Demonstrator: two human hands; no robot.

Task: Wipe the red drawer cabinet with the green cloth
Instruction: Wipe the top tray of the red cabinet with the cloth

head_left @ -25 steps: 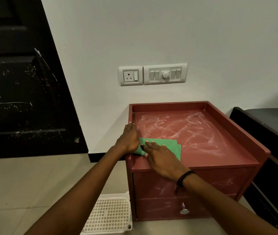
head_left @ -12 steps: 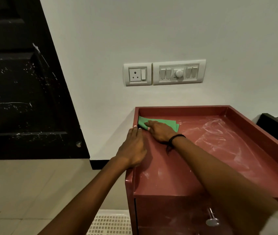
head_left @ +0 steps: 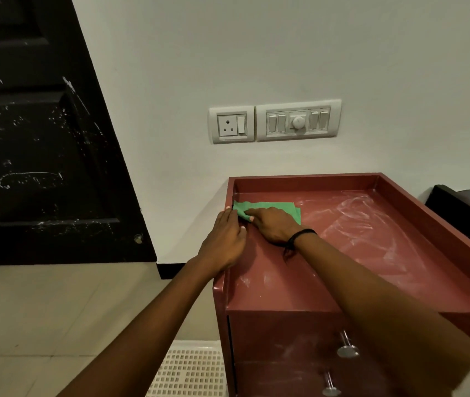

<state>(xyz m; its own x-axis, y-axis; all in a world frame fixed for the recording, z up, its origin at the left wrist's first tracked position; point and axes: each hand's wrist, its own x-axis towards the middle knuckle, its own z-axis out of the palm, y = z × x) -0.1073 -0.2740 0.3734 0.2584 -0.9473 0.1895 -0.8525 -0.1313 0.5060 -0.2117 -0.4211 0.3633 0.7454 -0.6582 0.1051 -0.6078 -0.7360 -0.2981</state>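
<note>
Now — R hand (head_left: 275, 226) flat on green cloth (head_left: 268, 208), cabinet (head_left: 371, 253) back-L corner

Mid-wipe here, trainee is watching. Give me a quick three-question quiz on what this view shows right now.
1. True or false: the folded green cloth lies in the back left corner of the red drawer cabinet's recessed top.
2. Which hand presses flat on the cloth? A) left hand B) right hand
3. Fill in: white smears remain mostly on the top's ____ side.

Key: 1 true. 2 B; the left hand rests on the cabinet's left rim. 3 right.
</note>
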